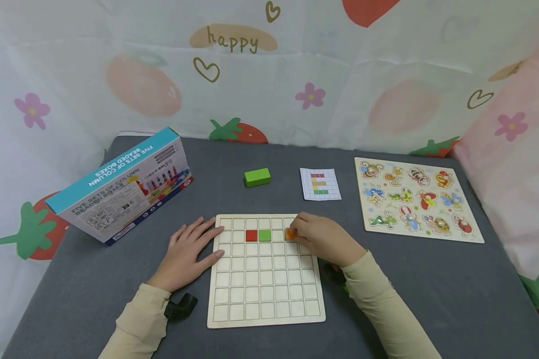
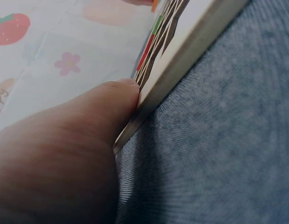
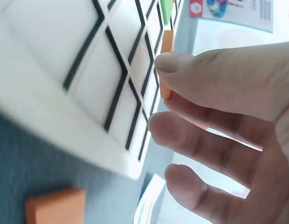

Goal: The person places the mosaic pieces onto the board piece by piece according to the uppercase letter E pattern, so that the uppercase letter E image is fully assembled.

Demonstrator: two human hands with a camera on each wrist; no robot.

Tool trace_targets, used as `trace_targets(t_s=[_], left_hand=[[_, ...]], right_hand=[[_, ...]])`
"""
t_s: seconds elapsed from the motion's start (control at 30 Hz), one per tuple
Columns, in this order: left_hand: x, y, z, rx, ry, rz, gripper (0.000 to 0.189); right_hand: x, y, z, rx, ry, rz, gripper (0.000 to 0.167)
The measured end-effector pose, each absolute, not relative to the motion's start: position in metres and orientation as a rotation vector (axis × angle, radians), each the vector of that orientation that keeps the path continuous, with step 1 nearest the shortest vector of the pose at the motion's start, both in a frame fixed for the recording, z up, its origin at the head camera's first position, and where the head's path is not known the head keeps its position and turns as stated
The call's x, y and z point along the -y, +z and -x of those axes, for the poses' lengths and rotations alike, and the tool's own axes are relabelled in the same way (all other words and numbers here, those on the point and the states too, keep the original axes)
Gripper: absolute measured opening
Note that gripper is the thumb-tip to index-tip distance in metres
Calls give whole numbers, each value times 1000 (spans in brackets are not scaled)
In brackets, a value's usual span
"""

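Observation:
A pale grid board [image 1: 265,323] lies on the dark cloth, with a red tile [image 1: 251,235] and a green tile [image 1: 264,235] side by side in an upper row. My right hand [image 1: 325,238] pinches an orange tile [image 3: 167,42] between thumb and index finger, over the board's upper right cells. In the right wrist view the other fingers are spread apart, holding nothing. My left hand [image 1: 186,252] rests at the board's upper left edge with fingers extended; its thumb [image 2: 111,100] touches the rim in the left wrist view.
Behind the board lie a green block [image 1: 257,177] and a printed pattern card [image 1: 321,184]. An insect puzzle board [image 1: 419,199] is at right, a blue-topped box [image 1: 121,187] at left. An orange block [image 3: 55,207] sits near the board, and my right forearm partly covers dark and green items.

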State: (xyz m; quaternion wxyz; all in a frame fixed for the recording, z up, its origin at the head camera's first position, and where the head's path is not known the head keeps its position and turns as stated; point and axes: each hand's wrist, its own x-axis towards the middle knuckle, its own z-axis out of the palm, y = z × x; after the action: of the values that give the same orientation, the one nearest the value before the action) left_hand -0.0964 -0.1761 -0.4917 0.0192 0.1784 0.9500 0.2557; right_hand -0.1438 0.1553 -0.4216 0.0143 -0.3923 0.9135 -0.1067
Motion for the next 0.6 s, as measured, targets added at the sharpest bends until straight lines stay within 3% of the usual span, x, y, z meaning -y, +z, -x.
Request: trace_targets(t_s=[0.6], left_hand=[[176, -491, 96, -2952, 796, -564, 60]], right_hand=[[-129, -430, 149, -2825, -274, 1278, 21]])
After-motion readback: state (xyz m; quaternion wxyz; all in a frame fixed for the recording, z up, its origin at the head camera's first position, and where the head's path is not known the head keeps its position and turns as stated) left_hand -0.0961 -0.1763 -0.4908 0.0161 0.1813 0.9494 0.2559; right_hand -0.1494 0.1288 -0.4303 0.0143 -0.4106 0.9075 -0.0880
